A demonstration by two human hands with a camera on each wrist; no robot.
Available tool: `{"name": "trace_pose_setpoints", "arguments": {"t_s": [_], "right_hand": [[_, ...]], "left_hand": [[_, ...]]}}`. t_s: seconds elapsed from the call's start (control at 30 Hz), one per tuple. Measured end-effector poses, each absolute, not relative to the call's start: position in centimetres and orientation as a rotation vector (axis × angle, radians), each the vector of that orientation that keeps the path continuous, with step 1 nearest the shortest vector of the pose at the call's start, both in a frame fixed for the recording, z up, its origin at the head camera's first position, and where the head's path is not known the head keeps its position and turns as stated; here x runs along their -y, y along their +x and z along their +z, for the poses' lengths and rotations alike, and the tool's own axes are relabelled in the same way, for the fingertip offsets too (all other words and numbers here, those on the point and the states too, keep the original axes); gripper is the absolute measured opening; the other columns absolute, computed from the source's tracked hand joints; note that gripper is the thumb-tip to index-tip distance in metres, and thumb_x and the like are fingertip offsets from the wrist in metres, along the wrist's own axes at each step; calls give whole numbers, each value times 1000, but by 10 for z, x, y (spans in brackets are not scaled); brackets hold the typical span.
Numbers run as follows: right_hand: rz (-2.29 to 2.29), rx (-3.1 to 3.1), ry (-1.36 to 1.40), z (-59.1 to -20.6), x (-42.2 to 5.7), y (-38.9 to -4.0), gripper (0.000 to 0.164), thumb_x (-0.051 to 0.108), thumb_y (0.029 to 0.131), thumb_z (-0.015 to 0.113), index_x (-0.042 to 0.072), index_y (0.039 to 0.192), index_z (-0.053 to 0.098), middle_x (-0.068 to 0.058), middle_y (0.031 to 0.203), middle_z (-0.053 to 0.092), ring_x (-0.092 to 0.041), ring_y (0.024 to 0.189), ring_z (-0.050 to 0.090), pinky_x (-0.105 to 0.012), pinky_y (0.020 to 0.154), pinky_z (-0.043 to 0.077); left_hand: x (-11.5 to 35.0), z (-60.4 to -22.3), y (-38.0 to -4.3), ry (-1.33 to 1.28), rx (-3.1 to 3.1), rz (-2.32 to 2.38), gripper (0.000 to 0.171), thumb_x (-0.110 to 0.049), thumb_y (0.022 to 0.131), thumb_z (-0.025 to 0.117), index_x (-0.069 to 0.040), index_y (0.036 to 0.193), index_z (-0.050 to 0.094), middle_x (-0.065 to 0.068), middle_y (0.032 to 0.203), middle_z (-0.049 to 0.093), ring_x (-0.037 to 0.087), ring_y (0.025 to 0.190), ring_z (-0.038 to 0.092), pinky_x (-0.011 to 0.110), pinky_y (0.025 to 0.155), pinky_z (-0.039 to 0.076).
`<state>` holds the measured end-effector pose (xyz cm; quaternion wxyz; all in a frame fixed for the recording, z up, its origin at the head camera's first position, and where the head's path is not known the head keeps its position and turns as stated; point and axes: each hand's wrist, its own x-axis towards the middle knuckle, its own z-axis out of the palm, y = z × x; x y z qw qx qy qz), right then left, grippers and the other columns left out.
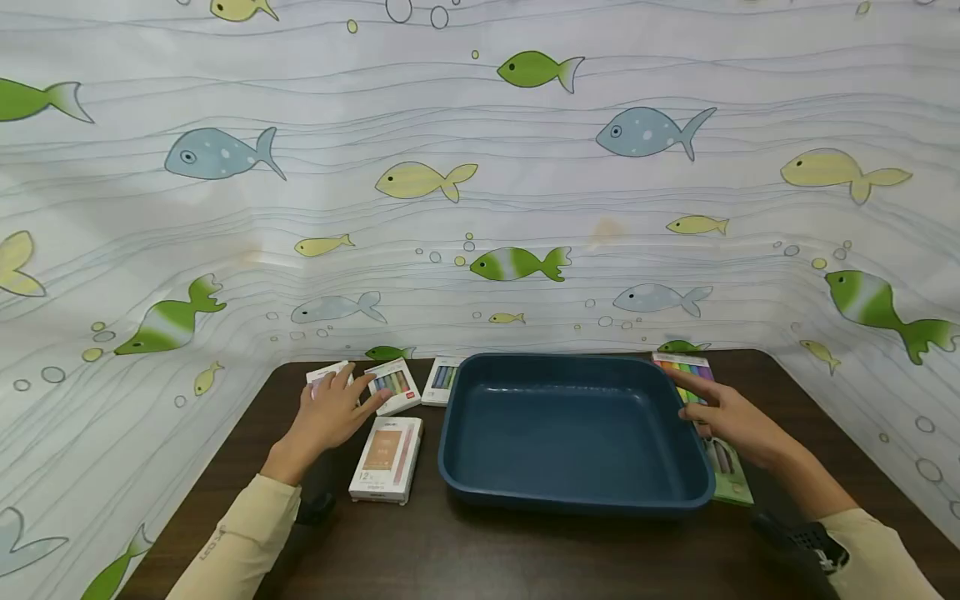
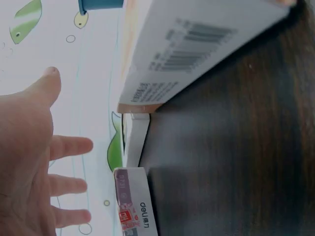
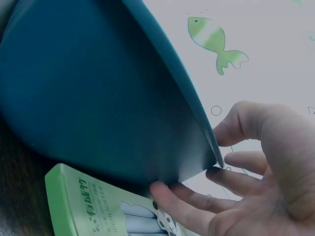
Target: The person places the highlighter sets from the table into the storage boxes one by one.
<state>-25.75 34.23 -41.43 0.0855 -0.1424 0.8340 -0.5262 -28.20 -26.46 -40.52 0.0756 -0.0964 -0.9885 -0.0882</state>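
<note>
A dark blue tray [image 1: 570, 442] sits on the table. My right hand [image 1: 731, 417] is at its right rim, thumb over the edge and fingers against the outer wall; in the right wrist view the tray [image 3: 113, 98] is close beside the fingertips. My left hand [image 1: 330, 412] hovers with spread fingers over a white box [image 1: 322, 372], holding nothing. Near it lie a white pack of coloured pens [image 1: 393, 385] and a thicker white box [image 1: 386, 462], its barcode side [image 2: 197, 49] showing in the left wrist view. A small Deli box [image 2: 135, 201] lies beyond.
Another pen pack [image 1: 441, 382] lies against the tray's left side. Right of the tray are a rainbow-coloured pack [image 1: 693, 367] and a green highlighter box [image 3: 83, 201], partly beneath my right hand. A fish-patterned sheet [image 1: 480, 208] rises behind the dark table [image 1: 480, 554] and along both sides.
</note>
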Motion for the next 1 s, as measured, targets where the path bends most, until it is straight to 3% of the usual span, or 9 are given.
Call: {"name": "trace_pose_setpoints", "arguments": {"t_s": [0.1, 0.3, 0.6, 0.8, 1.0], "right_hand": [[-1586, -2475, -390, -413, -343, -259, 68, 14, 103, 59, 17, 163, 27, -27, 163, 19, -45, 120, 55, -46, 79, 55], [-1609, -2443, -388, -410, -343, -258, 70, 11, 103, 58, 13, 164, 23, -28, 160, 20, -40, 108, 55, -42, 67, 52], [-1594, -2457, -382, -411, -344, -256, 71, 13, 103, 59, 12, 164, 21, -30, 163, 14, -49, 124, 50, -45, 79, 55], [-1609, -2433, -375, -410, -344, -255, 70, 15, 105, 58, 11, 164, 21, -30, 161, 18, -47, 120, 52, -45, 77, 55], [-1597, -2440, -376, -411, -344, -256, 70, 19, 105, 59, 13, 164, 22, -30, 162, 17, -50, 123, 52, -51, 82, 56]], "left_hand": [[267, -406, -284, -250, 2978, -284, 81, -70, 101, 36, -7, 149, 51, 31, 156, 32, 58, 138, 29, 81, 102, 14], [269, -408, -287, -228, 3006, -287, 83, -71, 100, 35, -6, 150, 50, 32, 157, 28, 59, 139, 26, 80, 103, 10], [273, -410, -290, -185, 3025, -309, 81, -67, 101, 41, -4, 151, 47, 33, 157, 26, 60, 139, 22, 80, 105, 6], [279, -412, -291, -154, 3044, -382, 79, -63, 101, 46, -2, 151, 45, 34, 156, 25, 61, 138, 20, 80, 103, 4], [286, -417, -291, -109, 3060, -457, 81, -63, 102, 44, 0, 152, 42, 37, 157, 13, 62, 139, 12, 80, 102, 3]]}}
